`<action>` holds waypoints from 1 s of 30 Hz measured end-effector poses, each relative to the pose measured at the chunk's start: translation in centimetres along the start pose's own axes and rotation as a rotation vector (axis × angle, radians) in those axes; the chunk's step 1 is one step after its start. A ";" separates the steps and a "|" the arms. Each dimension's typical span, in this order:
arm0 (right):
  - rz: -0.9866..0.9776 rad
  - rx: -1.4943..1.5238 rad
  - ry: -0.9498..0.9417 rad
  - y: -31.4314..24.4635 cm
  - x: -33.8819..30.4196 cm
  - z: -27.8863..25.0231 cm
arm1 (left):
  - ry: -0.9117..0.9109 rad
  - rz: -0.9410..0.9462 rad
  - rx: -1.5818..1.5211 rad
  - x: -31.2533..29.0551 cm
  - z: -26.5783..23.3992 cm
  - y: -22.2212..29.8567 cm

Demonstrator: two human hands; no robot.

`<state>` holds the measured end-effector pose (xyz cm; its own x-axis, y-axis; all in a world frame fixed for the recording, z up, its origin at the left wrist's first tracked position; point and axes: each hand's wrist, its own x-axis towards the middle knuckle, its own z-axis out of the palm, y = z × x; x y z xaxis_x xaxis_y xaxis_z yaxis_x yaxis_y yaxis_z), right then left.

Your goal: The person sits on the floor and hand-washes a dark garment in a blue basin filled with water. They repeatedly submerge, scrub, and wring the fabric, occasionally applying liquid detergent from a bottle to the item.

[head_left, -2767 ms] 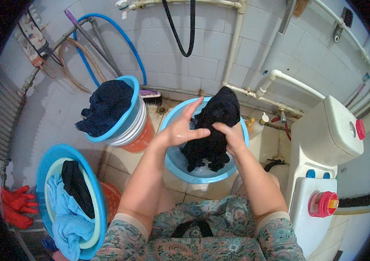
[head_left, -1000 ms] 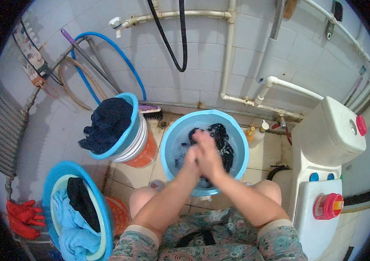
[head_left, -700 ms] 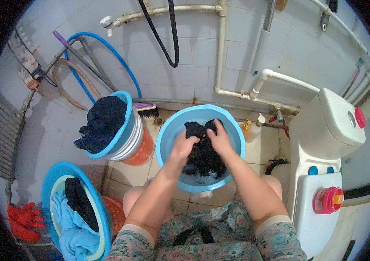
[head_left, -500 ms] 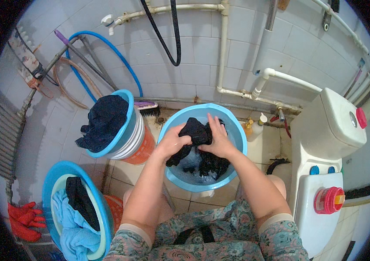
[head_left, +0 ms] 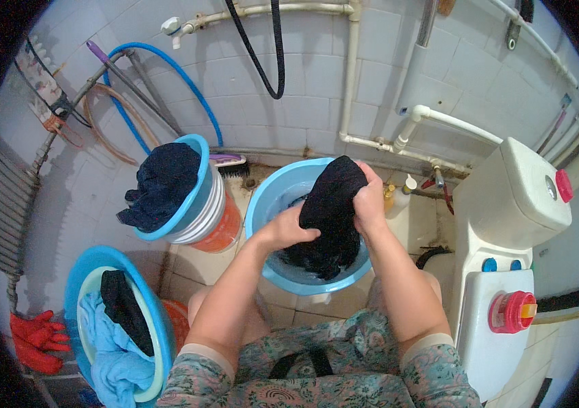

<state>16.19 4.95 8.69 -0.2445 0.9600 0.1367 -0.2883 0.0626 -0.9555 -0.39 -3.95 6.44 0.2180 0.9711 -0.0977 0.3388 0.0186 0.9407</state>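
A wet black garment [head_left: 333,200] is stretched upright between my hands above a light blue basin [head_left: 259,264], and its lower end trails into the water. My left hand [head_left: 286,230] grips its left side, thumb toward the front and fingertips hidden behind the cloth. At the upper right edge my right hand [head_left: 369,202] is closed on the fabric. Dark cloth also lies low in the basin; I cannot tell whether it is the same piece.
Left of the basin, dark clothes [head_left: 167,178] fill a blue tub on a bucket [head_left: 216,228]. Nearer, another blue tub [head_left: 87,266] holds light blue and black cloth. Pump bottles [head_left: 399,199] stand behind right, a toilet [head_left: 500,204] at right, and a brush [head_left: 231,166] by the wall.
The black garment has been raised and spread from a bunch into a taller shape. My right hand has moved right and up to its edge; my left hand has shifted slightly right.
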 end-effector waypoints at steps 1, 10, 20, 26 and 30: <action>-0.053 -0.016 0.010 0.1 0.1 -0.1 | -0.069 -0.006 -0.051 0.3 0.5 -0.9; -0.133 -0.455 -0.072 -2.6 0.5 -2.8 | 0.490 -0.215 -1.161 0.4 0.5 -3.0; -0.033 -1.120 -0.572 -2.1 -5.7 5.1 | 0.463 -0.057 -1.404 1.9 0.2 -4.6; 0.297 -0.272 -0.196 1.3 -0.3 -0.7 | 0.677 -0.248 -1.555 1.0 0.5 0.2; 0.499 0.496 -0.038 1.0 -0.3 -2.6 | 0.543 -0.214 -1.476 -1.5 0.0 3.2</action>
<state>18.37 5.47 6.99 -0.4870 0.8308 -0.2696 -0.5193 -0.5235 -0.6754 0.37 -5.32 9.61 -0.1636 0.8800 -0.4460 -0.9004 0.0516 0.4320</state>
